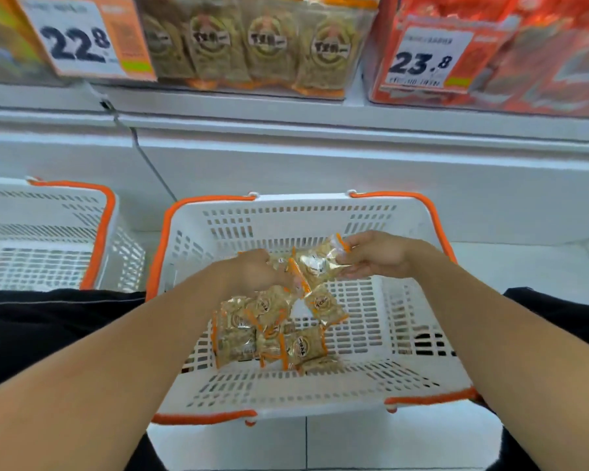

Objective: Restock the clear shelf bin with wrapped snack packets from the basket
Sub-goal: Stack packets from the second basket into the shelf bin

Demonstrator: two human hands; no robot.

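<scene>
Head view: left hand (pixel 255 270) and right hand (pixel 374 254) each pinch snack packets (pixel 315 266) over the basket (pixel 286 396); slippery wrappers could slide free.

A second white basket with orange rim (pixel 58 232) is sitting on the tiled floor (pixel 388 443) at the left. A price tag reading 22.8 (pixel 79 39) is hanging up on the shelf edge, and another reading 23.8 (pixel 425 59) is fronting a bin of red packets (pixel 541 62).
</scene>
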